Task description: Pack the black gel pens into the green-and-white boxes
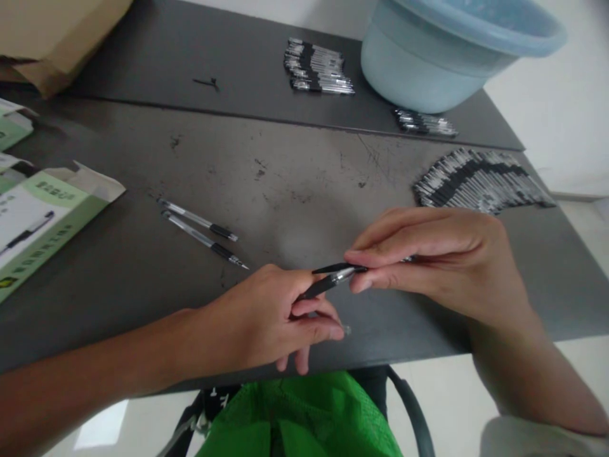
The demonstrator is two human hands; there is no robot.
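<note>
Both my hands meet over the near edge of the dark grey table (285,184). My left hand (266,317) grips the black end of a pen (333,278). My right hand (438,260) pinches the same pen's clear barrel and a black cap at its tip. Two clear pens with black grips (202,230) lie side by side on the table, left of my hands. A large pile of similar pens (480,181) lies at the right, just beyond my right hand.
A light blue plastic basin (447,51) stands at the back right, with two smaller pen bundles (318,66) (423,122) beside it. Green and white pen boxes (38,222) sit at the left edge. A cardboard box (52,38) is far left. A green bag (304,419) hangs below the table.
</note>
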